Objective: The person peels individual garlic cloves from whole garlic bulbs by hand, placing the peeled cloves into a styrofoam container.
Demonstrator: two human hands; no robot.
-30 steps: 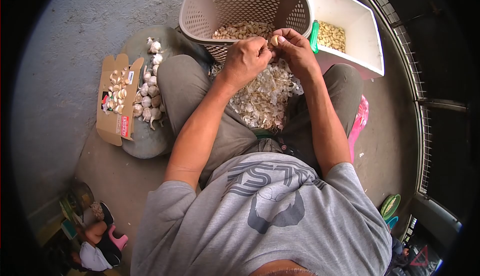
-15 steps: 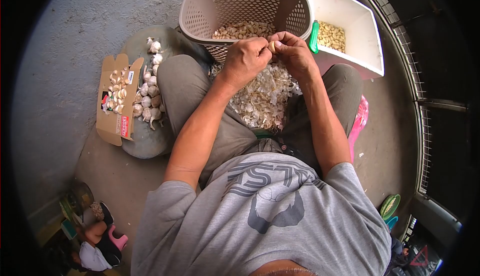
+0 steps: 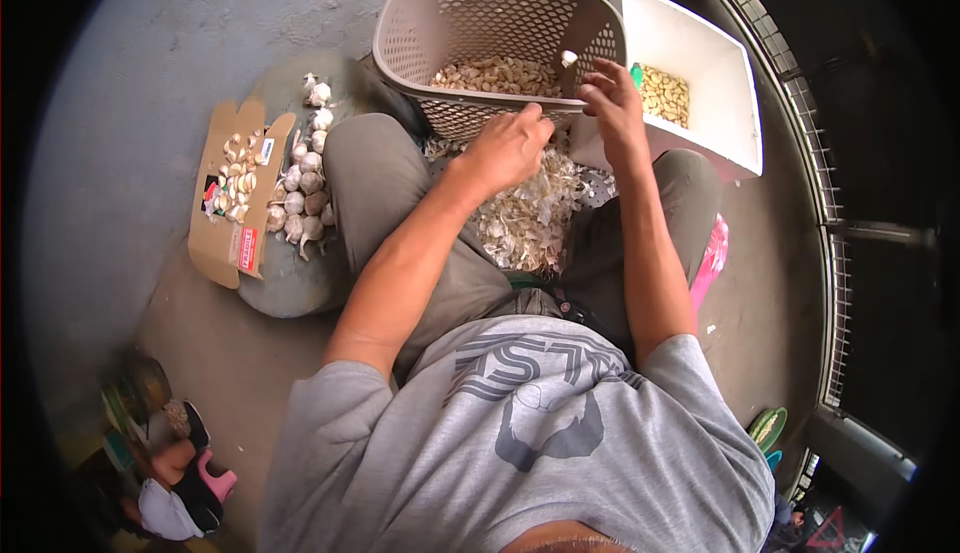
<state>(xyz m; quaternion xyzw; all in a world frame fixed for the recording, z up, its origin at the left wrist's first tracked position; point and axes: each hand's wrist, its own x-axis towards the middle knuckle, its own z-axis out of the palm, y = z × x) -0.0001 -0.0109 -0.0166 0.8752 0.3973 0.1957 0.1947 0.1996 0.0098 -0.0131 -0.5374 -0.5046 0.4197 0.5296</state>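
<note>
A pale garlic clove (image 3: pixel 568 58) is in the air inside the brown perforated basket (image 3: pixel 398 81), apart from my fingers. My right hand (image 3: pixel 612 108) is raised by the basket's right rim, its fingers apart and holding nothing. My left hand (image 3: pixel 508 149) is lower, just in front of the basket, with bent fingers drawn together. Whatever lies between those fingertips is hidden. Many cloves (image 3: pixel 500 77) cover the basket's bottom. Below my hands is a heap of papery garlic skins (image 3: pixel 525 218) between my legs.
Right of the basket stands a white box (image 3: pixel 722 63) holding peeled cloves (image 3: pixel 663 95); a green object (image 3: pixel 636 75) shows at its edge. On my left, whole garlic bulbs (image 3: pixel 305 188) lie beside a cardboard box (image 3: pixel 218 243) with cloves. A person (image 3: pixel 180 493) is at lower left.
My hands have separated. The right hand has opened and let go of the clove, which is now over the basket. My left hand has moved slightly down and right. The view has shifted slightly.
</note>
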